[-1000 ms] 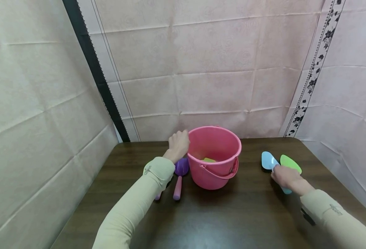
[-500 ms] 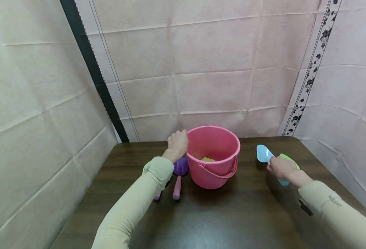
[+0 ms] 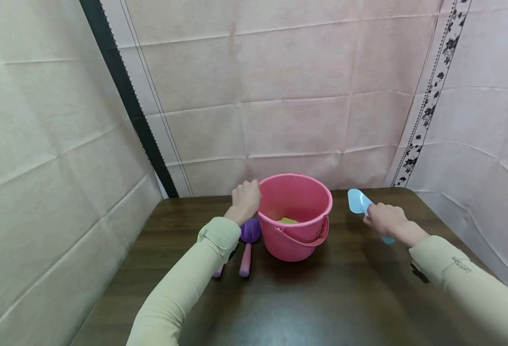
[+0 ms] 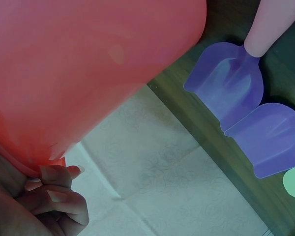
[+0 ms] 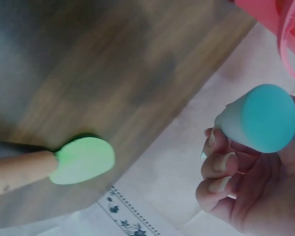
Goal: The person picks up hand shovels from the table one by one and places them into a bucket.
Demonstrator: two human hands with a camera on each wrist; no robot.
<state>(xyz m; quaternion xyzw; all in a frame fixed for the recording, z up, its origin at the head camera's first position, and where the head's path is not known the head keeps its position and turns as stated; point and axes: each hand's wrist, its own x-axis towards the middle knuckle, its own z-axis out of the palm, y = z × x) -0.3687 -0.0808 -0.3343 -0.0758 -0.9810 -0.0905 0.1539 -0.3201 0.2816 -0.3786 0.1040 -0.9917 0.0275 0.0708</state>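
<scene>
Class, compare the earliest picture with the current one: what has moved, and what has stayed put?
The right hand, gripping the blue scoop, lifted it off the table toward the pink bucket. The green scoop stayed lying there. The left hand still grips the bucket's rim; the purple shovels are unmoved.

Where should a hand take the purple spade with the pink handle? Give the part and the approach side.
Take the purple spade by its pink handle, coming from the near side. The handle lies flat on the table and points toward the person, with bare table around its end. The blade end is crowded between the pink bucket and the left hand gripping the rim, so a grip there is cramped.
</scene>
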